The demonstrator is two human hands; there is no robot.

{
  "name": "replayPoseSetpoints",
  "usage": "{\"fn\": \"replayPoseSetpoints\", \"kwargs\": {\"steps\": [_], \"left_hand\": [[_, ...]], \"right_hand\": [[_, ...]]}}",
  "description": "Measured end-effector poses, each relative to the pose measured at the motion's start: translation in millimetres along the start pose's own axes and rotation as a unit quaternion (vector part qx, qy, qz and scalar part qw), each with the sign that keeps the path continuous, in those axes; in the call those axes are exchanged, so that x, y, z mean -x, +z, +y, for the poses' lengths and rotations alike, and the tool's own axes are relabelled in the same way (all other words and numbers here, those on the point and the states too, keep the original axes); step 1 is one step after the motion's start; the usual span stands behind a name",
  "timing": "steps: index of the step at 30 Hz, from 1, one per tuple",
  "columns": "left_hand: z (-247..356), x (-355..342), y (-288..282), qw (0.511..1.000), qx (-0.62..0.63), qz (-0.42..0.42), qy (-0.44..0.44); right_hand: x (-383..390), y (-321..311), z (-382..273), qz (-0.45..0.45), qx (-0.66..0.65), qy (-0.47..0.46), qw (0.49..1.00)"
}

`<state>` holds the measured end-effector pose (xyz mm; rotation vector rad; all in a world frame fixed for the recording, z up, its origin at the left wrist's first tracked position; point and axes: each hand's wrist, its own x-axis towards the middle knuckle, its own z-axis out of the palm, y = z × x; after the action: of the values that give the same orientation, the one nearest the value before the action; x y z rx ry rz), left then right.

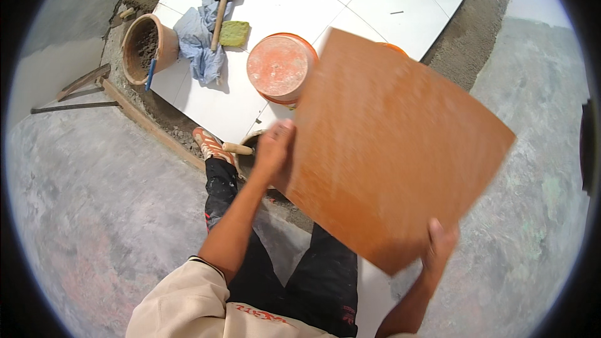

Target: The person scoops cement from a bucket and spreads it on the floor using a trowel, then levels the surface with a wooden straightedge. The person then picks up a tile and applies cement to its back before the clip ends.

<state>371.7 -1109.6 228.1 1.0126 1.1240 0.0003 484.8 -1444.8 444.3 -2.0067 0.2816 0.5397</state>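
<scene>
While the terracotta-backed tile point(394, 150) is tilting over the laid white tiles point(325, 0), the left hand point(273, 150) is gripping its left edge and the right hand point(440, 241) its near corner.

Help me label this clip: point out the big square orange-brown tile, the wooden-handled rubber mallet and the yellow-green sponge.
Big square orange-brown tile point(391, 150), head view: middle of its rough back face.
Wooden-handled rubber mallet point(218, 20), head view: middle of its wooden handle.
Yellow-green sponge point(235, 33), head view: centre of its top face.
</scene>
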Motion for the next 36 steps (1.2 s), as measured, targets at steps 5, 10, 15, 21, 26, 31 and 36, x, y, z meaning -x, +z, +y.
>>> {"fn": "replayPoseSetpoints", "kwargs": {"steps": [5, 10, 15, 21, 26, 31, 36], "left_hand": [[36, -109, -136, 0.931, -0.231, 0.217, 0.181], [29, -210, -205, 0.898, -0.279, 0.237, 0.243], [7, -249, -209, 0.893, -0.297, 0.240, 0.240], [-9, -253, -210, 0.916, -0.265, 0.231, 0.194], [-4, -253, -221, 0.889, -0.355, 0.176, 0.229], [-6, -229, -226, 0.935, -0.253, 0.174, 0.177], [-68, -170, -290, 0.923, 0.057, 0.333, 0.186]], "right_hand": [[-119, 196, 74, -0.168, -0.131, 0.003, 0.977], [-203, 309, 124, -0.279, -0.176, 0.008, 0.944], [-234, 333, 155, -0.264, -0.156, 0.072, 0.949], [-245, 312, 160, -0.255, 0.024, 0.116, 0.960], [-221, 226, 125, -0.210, 0.101, 0.035, 0.972], [-115, 202, 173, -0.390, 0.128, 0.157, 0.898], [-11, 274, 266, -0.321, 0.090, 0.306, 0.892]]}}
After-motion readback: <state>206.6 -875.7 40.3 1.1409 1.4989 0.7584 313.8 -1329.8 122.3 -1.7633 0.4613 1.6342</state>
